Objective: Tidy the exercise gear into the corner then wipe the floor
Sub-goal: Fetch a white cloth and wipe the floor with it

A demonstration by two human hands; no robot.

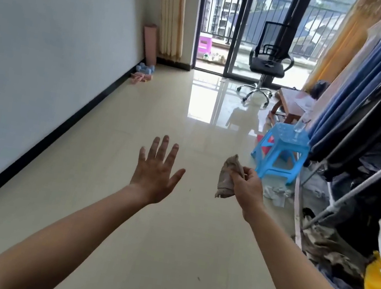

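My right hand (pixel 249 188) grips a crumpled grey-brown cloth (pixel 228 177) in the air above the glossy beige floor (pixel 121 221). My left hand (pixel 157 172) is held out beside it with fingers spread, holding nothing. In the far left corner, against the white wall, a rolled pink mat (pixel 150 44) stands upright. Blue dumbbells (pixel 145 68) lie at its foot, and a small pink item (pixel 140 78) lies just in front of them.
A blue plastic stool (pixel 281 152) with a clear bottle (pixel 301 125) on it stands at the right. A clothes rack (pixel 376 125) full of garments lines the right side. Further back are a low wooden table (pixel 292 103) and a black office chair (pixel 268 64) by the balcony door.
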